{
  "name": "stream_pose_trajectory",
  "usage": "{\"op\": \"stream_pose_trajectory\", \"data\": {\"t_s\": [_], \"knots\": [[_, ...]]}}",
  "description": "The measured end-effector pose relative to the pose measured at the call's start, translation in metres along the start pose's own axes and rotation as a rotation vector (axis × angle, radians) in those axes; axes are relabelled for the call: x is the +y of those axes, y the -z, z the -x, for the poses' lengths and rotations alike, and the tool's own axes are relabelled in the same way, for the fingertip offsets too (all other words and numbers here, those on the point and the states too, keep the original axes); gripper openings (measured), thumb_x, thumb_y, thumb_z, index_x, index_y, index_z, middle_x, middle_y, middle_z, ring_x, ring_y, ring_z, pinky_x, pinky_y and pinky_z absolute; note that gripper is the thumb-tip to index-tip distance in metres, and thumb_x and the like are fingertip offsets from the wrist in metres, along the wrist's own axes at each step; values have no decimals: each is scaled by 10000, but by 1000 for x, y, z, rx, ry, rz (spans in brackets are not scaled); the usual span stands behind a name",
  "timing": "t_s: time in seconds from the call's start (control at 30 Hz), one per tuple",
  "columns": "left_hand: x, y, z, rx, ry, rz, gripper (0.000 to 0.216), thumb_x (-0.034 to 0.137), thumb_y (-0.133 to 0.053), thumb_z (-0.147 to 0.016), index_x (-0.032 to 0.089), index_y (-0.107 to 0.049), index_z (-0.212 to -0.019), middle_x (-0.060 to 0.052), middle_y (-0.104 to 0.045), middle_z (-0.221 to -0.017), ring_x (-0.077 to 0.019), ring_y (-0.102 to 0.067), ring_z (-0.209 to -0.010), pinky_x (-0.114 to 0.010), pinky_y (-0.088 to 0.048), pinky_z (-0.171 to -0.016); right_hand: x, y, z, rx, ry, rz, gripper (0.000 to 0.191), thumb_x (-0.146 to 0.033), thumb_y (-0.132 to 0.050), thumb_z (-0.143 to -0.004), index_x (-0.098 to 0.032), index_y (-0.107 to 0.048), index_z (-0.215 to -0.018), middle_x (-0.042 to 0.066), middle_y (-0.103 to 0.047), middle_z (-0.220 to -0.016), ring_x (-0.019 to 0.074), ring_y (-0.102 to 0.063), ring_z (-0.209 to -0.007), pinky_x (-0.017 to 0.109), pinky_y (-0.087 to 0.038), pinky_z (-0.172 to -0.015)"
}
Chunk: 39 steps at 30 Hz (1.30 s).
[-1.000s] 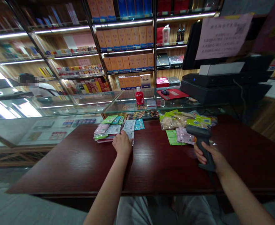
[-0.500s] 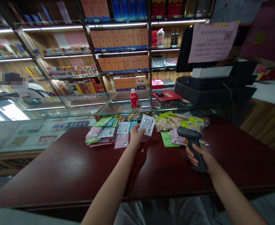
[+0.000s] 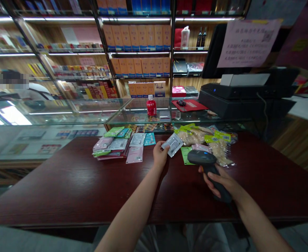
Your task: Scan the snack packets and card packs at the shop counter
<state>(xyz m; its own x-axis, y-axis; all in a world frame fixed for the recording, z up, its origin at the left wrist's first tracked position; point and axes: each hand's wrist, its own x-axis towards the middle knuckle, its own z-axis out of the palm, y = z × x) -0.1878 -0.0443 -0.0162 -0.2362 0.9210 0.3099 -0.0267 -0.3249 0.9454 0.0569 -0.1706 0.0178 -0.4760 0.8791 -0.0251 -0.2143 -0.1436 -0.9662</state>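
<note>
In the head view, the left hand [image 3: 160,155] is grasping a flat silver-grey plastic packet [image 3: 173,144] by its left edge, between thumb and fingers. This packet is near the middle of the dark red-brown wooden surface [image 3: 77,182]; it seems to be raised a little above it, but from this angle I cannot be sure.

The right hand [image 3: 223,183] is closed around the handle of a dark grey handheld scanner [image 3: 202,157]. A small blue light shows on top of the scanner, and its head is turned toward the packet, without touching it.

To the left of the left hand lies a stacked pile of green, pink and silver packets [image 3: 112,143]. Just beside the pile are a single pink packet [image 3: 135,154], another silver packet [image 3: 137,139] and a light blue packet [image 3: 149,139].

Behind the scanner lie clear plastic bags with lime-green tops and pale contents [image 3: 192,134], and a flat green packet [image 3: 185,154] is partly covered by the scanner. Farther back, a red bottle with a white cap [image 3: 151,106] stands upright on the glass display case [image 3: 122,117].
</note>
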Motion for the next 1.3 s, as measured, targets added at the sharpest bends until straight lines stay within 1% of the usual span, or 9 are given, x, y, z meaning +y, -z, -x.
{"op": "stream_pose_trajectory", "data": {"t_s": [0.27, 0.57, 0.8, 0.87, 0.93, 1.0, 1.07, 1.2, 1.3], "knots": [[2, 2, 1, 58, -102, -259, 138, 205, -624, -711, 156, -631, -840, -43, -661, -821, -160, -595, -747, -265, -455, -700, -1, 0, 1, 11, 3, -16, 314, -415, -648, -846, -199, -501, -1018, -57, -527, -593, 56, -423, -335, 168, -332, -315], [5, -1, 4, 26, 5, 4, 229, 243, -666, -684, 157, -586, -881, -18, -646, -793, -153, -616, -725, -263, -492, -681, 1, 2, 1, 71, 21, -63, 314, -411, -658, -838, -195, -532, -1029, -51, -532, -592, 59, -424, -333, 169, -338, -308], [18, 2, 8, 76, 100, 102, 300, 257, -721, -642, 159, -544, -864, -1, -647, -752, -125, -617, -648, -246, -509, -628, -2, 16, -2, 228, 184, -266, 235, -410, -656, -830, -208, -582, -927, -50, -508, -569, 56, -389, -345, 159, -330, -307], [25, 3, 12, 26, 191, 173, 333, 243, -757, -607, 168, -512, -820, 5, -646, -731, -125, -627, -630, -251, -524, -611, -4, 20, -4, 294, 217, -331, 250, -413, -680, -804, -206, -594, -914, -55, -498, -560, 50, -376, -345, 148, -322, -304], [33, 3, 18, -102, 339, 233, 367, 219, -792, -567, 172, -470, -734, -2, -644, -707, -146, -653, -645, -275, -548, -618, -5, 22, -5, 336, 236, -369, 259, -412, -701, -782, -201, -601, -894, -58, -490, -550, 45, -370, -344, 140, -318, -302], [39, 0, 25, -234, 487, 248, 427, 197, -827, -526, 173, -419, -649, -16, -641, -686, -169, -675, -668, -293, -563, -628, -5, 23, -6, 353, 245, -381, 260, -406, -711, -773, -198, -605, -886, -57, -490, -546, 44, -371, -344, 137, -321, -303], [41, -6, 31, -290, 555, 237, 486, 199, -857, -494, 174, -384, -600, -13, -628, -656, -172, -680, -672, -287, -564, -634, -4, 24, -7, 354, 251, -382, 251, -400, -710, -776, -198, -602, -879, -56, -495, -543, 43, -370, -342, 137, -324, -304], [39, -18, 39, -340, 462, 153, 462, 323, -862, -531, 170, -432, -604, 20, -588, -598, -134, -647, -626, -267, -537, -645, -2, 27, -8, 319, 240, -369, 232, -403, -689, -802, -205, -585, -864, -49, -508, -555, 52, -383, -353, 149, -341, -314], [38, -18, 40, -409, 296, -239, 346, 379, -809, -614, 157, -544, -639, 6, -581, -606, -133, -599, -590, -268, -492, -602, -2, 29, -8, 300, 236, -360, 222, -407, -665, -824, -211, -578, -879, -49, -510, -569, 58, -390, -364, 156, -347, -320]]}}
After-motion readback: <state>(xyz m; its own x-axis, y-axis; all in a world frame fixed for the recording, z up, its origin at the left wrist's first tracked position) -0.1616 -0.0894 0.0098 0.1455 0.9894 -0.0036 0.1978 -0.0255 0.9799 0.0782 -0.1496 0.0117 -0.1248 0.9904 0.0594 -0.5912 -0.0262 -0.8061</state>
